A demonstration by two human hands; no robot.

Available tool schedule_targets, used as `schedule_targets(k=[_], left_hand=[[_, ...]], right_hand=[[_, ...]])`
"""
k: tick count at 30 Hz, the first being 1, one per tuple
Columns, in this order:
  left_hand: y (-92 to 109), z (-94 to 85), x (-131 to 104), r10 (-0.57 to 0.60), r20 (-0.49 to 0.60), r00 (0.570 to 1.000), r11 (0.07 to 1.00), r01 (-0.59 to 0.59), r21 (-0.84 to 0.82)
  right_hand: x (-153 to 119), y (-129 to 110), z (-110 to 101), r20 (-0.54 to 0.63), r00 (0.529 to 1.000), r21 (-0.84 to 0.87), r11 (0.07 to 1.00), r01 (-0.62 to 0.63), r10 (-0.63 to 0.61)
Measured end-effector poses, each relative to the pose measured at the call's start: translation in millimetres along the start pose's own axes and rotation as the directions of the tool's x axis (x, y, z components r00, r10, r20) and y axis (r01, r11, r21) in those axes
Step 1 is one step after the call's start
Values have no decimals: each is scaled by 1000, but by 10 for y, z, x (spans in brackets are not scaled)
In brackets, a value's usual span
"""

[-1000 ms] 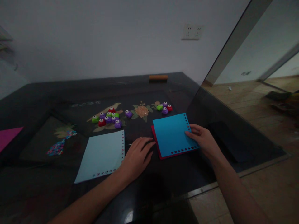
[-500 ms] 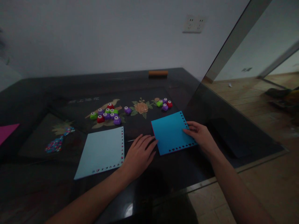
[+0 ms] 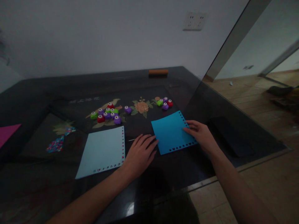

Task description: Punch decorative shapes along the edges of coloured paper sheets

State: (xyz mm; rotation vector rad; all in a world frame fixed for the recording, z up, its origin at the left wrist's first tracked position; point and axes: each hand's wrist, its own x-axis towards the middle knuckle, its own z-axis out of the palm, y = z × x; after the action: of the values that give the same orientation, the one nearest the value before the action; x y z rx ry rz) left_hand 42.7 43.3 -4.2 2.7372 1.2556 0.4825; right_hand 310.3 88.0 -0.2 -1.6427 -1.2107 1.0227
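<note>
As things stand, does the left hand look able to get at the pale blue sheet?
Probably yes: the left hand lies right beside the pale blue sheet with nothing visible between them, though it points toward the bright blue sheet.

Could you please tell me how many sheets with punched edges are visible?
2: the pale sheet, left of the left hand, and the bright blue sheet, held at its right edge by the right hand. More may be hidden underneath.

The blue sheet (image 3: 167,132) lies slightly skewed on the table (image 3: 184,88), small dark cutouts lining its right and near edges.
</note>
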Motion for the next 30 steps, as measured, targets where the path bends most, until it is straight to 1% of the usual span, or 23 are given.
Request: schedule_targets(k=[5, 11, 14, 17, 20, 24, 27, 30], left_hand=[[-8, 11, -3, 4, -1, 1000, 1000, -4, -5], [-6, 13, -6, 9, -18, 1000, 1000, -9, -5], [-5, 14, -6, 14, -18, 1000, 1000, -14, -4], [-3, 14, -4, 17, -22, 1000, 1000, -17, -1], [0, 10, -1, 13, -14, 1000, 1000, -13, -3], [1, 9, -2, 5, -2, 1000, 1000, -5, -7], [-1, 12, -5, 8, -4, 1000, 1000, -8, -14], [-2, 10, -3, 7, -4, 1000, 1000, -7, -23]], right_hand=[[-11, -15, -22, -16, 1000, -12, 1000, 24, -24], [-27, -56, -35, -2, 999, -36, 998, 42, -42], [-25, -66, -67, -14, 997, -96, 993, 75, -77], [-8, -40, -119, -56, 991, -197, 974, 112, -125], [12, -1, -147, -96, 980, -328, 935, 136, -176], [23, 23, -128, -66, 961, -505, 840, 201, -270], [25, 30, -113, -32, 953, -569, 790, 229, -300], [31, 39, -114, -14, 951, -597, 766, 239, -308]])
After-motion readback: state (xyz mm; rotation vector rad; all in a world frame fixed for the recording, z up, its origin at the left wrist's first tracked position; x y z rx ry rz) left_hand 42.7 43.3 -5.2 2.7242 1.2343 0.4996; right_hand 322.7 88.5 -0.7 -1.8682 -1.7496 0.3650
